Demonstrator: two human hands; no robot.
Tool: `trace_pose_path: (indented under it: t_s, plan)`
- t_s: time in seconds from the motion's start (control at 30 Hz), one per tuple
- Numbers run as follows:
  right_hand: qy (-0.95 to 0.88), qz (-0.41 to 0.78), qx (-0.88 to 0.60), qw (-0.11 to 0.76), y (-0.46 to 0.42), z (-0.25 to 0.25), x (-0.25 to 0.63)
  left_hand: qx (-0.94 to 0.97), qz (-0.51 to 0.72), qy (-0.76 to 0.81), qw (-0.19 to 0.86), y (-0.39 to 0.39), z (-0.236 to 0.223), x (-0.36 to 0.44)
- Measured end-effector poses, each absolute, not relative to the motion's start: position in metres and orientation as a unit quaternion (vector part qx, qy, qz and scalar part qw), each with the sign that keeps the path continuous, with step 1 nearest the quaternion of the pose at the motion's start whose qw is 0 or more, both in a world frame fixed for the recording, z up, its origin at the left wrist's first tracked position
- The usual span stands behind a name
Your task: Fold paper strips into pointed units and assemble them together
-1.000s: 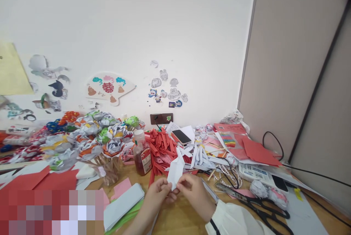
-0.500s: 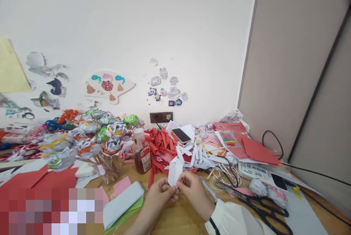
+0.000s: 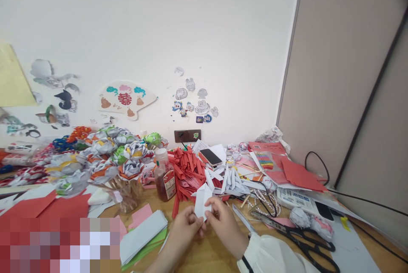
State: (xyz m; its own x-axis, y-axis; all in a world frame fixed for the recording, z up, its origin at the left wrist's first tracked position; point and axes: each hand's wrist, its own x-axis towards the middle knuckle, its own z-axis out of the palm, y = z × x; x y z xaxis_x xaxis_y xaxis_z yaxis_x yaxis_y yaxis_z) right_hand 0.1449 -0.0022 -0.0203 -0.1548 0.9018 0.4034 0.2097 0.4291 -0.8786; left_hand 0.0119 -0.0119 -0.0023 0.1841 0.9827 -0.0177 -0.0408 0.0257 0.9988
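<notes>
Fingers on both hands are closing on a folded white paper, in the head view, front and centre above the surface. Left hand is pinching its lower left edge, thumb on the near face; right hand is gripping the right edge, forefinger and thumb slightly parted over the paper. Neither hand is standing open.

Change: a second ago the right fingertips were sitting together at the bottom corner; now the forefinger is lying higher along the right edge. Probably that edge is being pressed or creased, the folding not looking finished.

Materials: the held paper is looking thin and crisp, flat-faced, with a lengthwise crease and a pointed top. Just behind it, narrow white folded strips are fanning out, matt and sharp-edged; red strips are heaping up alongside. Flat white slips are stacking over green sheets at left. Beyond, crumpled paper balls are showing puckered, rounded surfaces. Black-handled scissors are lying right, near a gathered white sleeve.
</notes>
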Motion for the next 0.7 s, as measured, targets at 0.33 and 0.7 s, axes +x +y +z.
trace_pose_path:
  t_s: [0.33, 0.7]
  plan:
    - [-0.650, 0.437, -0.342, 0.519, -0.006, -0.012, 0.146, 0.514, 0.481, 0.424, 0.569, -0.001, -0.016, 0.007]
    - [-0.644, 0.362, -0.398, 0.544, 0.011, -0.006, 0.172, 0.598, 0.429, 0.474, 0.484, -0.004, -0.002, -0.003]
